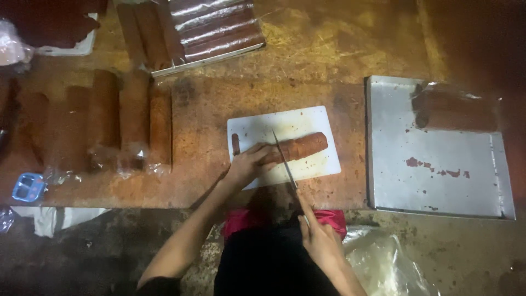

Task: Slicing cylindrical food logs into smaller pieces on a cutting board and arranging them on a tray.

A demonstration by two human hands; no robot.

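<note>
Your left hand (247, 164) presses its fingers (262, 149) together on the brown roll (298, 148), which lies on the white cutting board (257, 129). Your right hand (320, 241) grips the knife (284, 159), its blade crossing the roll just beside those fingers.

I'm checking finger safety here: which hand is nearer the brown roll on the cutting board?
Left. The left hand rests on the brown roll; the right hand is back off the board, gripping the knife.
</note>
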